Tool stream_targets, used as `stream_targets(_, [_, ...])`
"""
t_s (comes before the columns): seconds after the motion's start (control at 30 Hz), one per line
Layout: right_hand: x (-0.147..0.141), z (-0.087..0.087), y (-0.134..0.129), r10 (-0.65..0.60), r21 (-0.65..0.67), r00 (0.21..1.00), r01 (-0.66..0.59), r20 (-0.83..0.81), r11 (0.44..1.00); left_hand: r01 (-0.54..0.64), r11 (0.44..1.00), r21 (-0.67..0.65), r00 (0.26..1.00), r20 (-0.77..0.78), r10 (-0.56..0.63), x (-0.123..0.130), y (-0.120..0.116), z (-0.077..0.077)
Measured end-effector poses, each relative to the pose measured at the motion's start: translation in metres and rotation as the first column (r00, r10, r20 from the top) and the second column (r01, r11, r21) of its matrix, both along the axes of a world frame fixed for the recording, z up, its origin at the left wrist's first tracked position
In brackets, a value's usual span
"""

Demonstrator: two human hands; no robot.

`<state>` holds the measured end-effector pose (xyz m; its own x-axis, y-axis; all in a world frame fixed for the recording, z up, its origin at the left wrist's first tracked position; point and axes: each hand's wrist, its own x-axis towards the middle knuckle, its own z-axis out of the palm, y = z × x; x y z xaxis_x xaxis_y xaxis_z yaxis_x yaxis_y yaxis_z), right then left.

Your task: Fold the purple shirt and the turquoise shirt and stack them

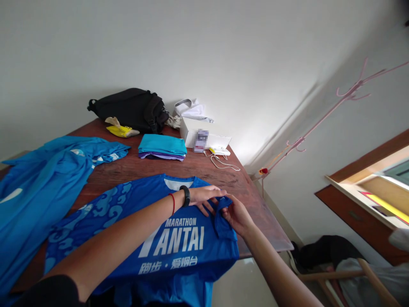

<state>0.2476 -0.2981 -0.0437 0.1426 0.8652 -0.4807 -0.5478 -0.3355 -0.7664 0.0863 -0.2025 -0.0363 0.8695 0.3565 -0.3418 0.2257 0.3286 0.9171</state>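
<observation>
A blue T-shirt [153, 204] with "MARATHON YANTAI" in white lies front up on the wooden table, its lower part hanging over the near edge. Its right-hand sleeve is lifted and bunched between my two hands. My left hand [206, 198], with a black band and a red cord at the wrist, reaches across the shirt and pinches the sleeve's edge; some of its fingers spread over the cloth. From the right, my right hand [238, 214] grips the same sleeve, fingers curled around the fabric. The fingertips of both hands nearly meet there.
Left on the table [111, 168] lies a lighter blue garment [54, 175]. Behind are a folded teal and purple stack [162, 147], a yellow packet [119, 130], a black backpack [131, 108], a white box [188, 132] and a cable [223, 164]. A pink coat rack [316, 121] leans right.
</observation>
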Motion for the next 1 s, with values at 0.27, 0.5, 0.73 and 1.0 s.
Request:
stream_targets(0.27, [0.002, -0.007, -0.006, 0.008, 0.112, 0.988, -0.026, 0.154, 0.993, -0.108, 0.975, 0.194, 0.992, -0.039, 0.117, 0.01, -0.018, -0.007])
stream_targets(0.5, [0.019, -0.015, -0.036, -0.152, 0.356, 0.76, -0.11, 0.631, 0.928, -0.14, 0.939, 0.313, 0.987, -0.032, 0.158, 0.014, -0.005, -0.025])
stream_targets(0.73, [0.032, -0.014, -0.086, -0.139, 0.307, 0.522, -0.251, 0.841, 0.918, -0.047, 0.882, 0.469, 0.981, -0.144, 0.129, 0.008, 0.001, -0.032])
stream_targets(1.0, [0.032, -0.024, -0.109, -0.031, 0.114, 0.17, -0.505, 0.985, 0.855, 0.005, 0.927, 0.374, 0.978, -0.195, 0.074, 0.005, 0.006, -0.018])
